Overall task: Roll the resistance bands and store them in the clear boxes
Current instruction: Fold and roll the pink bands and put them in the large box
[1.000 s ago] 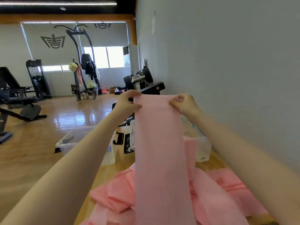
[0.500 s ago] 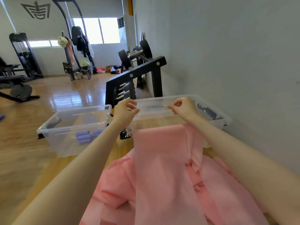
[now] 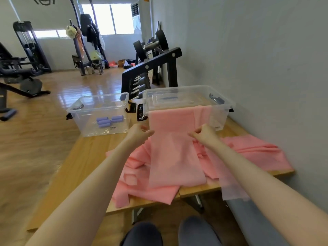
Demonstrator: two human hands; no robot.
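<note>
1. The left hand pinches the left edge of a flat pink resistance band, its fingers curled round the edge.
2. The right hand pinches the band's right edge in the same way, level with the left hand.
3. The band's far end is draped over the near rim of the right clear box; from the hands it runs back toward the person and lies on a heap of pink bands on the wooden bench.
4. The left clear box stands on the bench just beside the right one and holds several rolled purple bands.
5. A black dumbbell rack stands behind the boxes, along the grey wall.
6. Gym machines stand well away on the wooden floor.
</note>
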